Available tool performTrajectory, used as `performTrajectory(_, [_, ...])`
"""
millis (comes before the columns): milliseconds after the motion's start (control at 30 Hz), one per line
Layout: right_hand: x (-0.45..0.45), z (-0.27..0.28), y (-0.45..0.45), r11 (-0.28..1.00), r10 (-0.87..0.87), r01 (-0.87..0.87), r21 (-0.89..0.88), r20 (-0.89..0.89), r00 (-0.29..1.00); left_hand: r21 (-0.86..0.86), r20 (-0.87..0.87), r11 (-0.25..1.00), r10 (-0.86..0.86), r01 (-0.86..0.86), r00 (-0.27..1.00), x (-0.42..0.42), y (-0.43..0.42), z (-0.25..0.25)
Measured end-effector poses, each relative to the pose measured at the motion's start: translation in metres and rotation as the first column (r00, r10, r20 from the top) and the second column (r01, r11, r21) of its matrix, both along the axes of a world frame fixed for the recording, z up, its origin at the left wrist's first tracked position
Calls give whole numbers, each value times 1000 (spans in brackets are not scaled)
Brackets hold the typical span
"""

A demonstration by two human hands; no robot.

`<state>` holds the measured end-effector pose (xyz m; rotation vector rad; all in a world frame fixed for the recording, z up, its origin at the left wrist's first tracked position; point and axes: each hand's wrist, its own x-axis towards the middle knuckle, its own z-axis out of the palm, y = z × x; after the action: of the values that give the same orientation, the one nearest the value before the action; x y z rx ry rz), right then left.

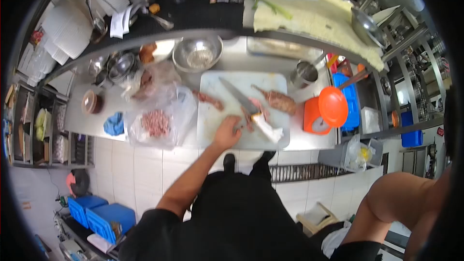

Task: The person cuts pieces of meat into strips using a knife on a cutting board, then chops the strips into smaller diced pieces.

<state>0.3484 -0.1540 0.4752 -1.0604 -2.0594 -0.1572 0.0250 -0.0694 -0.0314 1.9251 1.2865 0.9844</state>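
My left hand (228,132) rests at the near edge of a white cutting board (210,79), its fingers loosely curled with a gap between thumb and fingers. Nothing shows in its grasp. Just right of it lies a knife (236,92), its pale handle toward me, beside small meat scraps (250,122). A larger piece of meat (280,101) sits on the right of the board and a thin strip of meat (210,100) on the left. My right arm (394,195) is raised and bent at the right; its hand is out of view. Left of the board, a plastic bag (181,121) holds chopped meat (155,123).
An orange kitchen scale (316,116) stands right of the board. Behind are a metal bowl (198,53) and a metal container (304,73). A blue cloth (114,123) and a lidded tub (92,102) lie left. A shelf (193,17) overhangs the back of the counter.
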Motion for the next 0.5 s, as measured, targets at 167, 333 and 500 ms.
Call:
performTrajectory(167, [2, -6, -2, 999, -35, 35, 3, -12, 999, -83, -6, 997, 0, 0, 1000, 1, -1, 16])
performTrajectory(333, [-1, -10, 4, 998, -55, 55, -8, -42, 998, -55, 3, 998, 10, -10, 1000, -1, -8, 21])
performTrajectory(500, [-6, -10, 4, 998, -68, 68, -10, -58, 996, -44, -3, 999, 12, -12, 1000, 2, -11, 12])
